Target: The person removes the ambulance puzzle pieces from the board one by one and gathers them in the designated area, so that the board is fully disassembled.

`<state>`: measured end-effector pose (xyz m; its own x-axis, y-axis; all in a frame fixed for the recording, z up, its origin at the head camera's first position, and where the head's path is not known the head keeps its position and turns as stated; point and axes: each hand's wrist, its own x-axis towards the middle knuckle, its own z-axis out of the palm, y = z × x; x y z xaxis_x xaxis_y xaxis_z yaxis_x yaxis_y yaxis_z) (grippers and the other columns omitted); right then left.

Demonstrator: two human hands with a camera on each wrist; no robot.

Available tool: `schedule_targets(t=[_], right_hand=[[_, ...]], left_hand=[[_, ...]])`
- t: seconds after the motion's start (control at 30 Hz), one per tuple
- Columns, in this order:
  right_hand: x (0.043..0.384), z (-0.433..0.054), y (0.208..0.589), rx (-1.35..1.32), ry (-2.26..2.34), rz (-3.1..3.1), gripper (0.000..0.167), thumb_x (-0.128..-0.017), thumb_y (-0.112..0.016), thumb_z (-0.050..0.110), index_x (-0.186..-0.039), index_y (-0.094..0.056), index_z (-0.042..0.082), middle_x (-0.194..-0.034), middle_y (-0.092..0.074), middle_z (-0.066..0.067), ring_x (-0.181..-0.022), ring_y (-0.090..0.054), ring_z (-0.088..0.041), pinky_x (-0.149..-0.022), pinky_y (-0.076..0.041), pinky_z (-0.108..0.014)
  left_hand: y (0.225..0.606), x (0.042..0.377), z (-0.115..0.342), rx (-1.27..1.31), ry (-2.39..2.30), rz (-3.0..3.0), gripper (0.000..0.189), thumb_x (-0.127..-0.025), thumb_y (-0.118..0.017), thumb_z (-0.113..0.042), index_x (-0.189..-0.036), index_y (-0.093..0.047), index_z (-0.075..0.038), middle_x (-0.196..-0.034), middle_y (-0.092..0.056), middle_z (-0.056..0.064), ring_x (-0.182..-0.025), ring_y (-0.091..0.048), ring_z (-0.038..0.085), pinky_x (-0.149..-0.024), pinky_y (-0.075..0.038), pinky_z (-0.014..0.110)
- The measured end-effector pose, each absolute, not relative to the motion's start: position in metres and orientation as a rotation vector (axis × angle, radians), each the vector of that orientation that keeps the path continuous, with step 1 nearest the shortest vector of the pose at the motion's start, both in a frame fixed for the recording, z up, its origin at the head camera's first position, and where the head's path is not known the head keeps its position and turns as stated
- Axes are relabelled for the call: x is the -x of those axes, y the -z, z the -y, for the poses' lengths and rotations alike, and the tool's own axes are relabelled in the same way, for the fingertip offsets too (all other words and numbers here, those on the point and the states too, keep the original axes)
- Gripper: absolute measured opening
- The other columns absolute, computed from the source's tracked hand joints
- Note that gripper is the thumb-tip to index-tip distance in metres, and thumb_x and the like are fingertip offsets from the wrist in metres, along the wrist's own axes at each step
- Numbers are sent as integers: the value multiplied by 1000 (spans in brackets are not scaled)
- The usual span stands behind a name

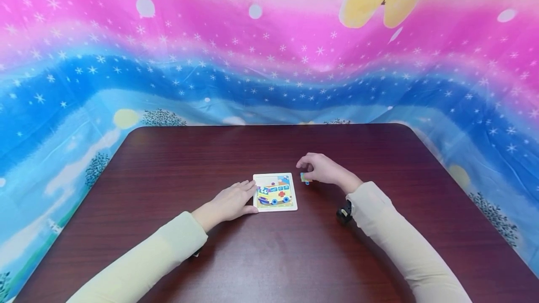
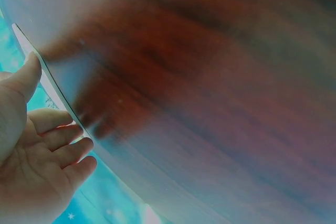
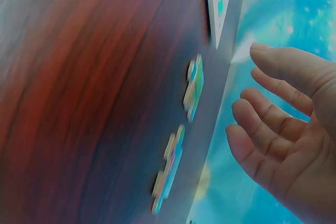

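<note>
On the table lies a white-framed jigsaw puzzle board (image 1: 275, 209) with a yellow ambulance picture; its upper left part is a pale bare patch. My left hand (image 1: 233, 201) rests against the board's left edge, thumb and fingers spread along it, as the left wrist view also shows. To the right of the board, my right hand (image 1: 324, 169) hovers with loosely bent fingers and holds nothing. Beneath it lies a puzzle piece (image 1: 306, 177), partly covered. In the right wrist view, one green puzzle piece (image 3: 197, 88) and another puzzle piece (image 3: 169, 169) lie flat, apart from the fingers.
The dark reddish wooden table (image 1: 269, 256) has rounded far corners. A colourful patterned cloth (image 1: 269, 69) hangs behind it and along both sides. Under the right cuff a black wrist device (image 1: 344, 212) shows.
</note>
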<state>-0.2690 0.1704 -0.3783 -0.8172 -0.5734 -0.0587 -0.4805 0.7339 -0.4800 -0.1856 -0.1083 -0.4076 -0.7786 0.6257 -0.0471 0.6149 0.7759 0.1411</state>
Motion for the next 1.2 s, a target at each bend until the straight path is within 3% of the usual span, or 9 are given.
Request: schedule_targets(t=[0.47, 1.2], right_hand=[[264, -137, 384, 953, 627, -2697, 25, -80, -71, 11, -104, -67, 7, -94, -57, -5, -78, -52, -17, -67, -46, -27], [262, -122, 396, 1032, 509, -2661, 18, -79, -72, 13, -97, -70, 14, -87, -54, 1, -68, -47, -11, -59, -42, -25]], left_hand=[[407, 185, 107, -995, -193, -2867, 64, -88, -60, -38, -130, -45, 8, -136, -41, 22, -127, -36, 34, -103, -30, 43], [408, 187, 108, -994, -192, -2870, 65, -88, -60, -39, -131, -45, 8, -137, -41, 21, -127, -36, 34, -104, -30, 43]])
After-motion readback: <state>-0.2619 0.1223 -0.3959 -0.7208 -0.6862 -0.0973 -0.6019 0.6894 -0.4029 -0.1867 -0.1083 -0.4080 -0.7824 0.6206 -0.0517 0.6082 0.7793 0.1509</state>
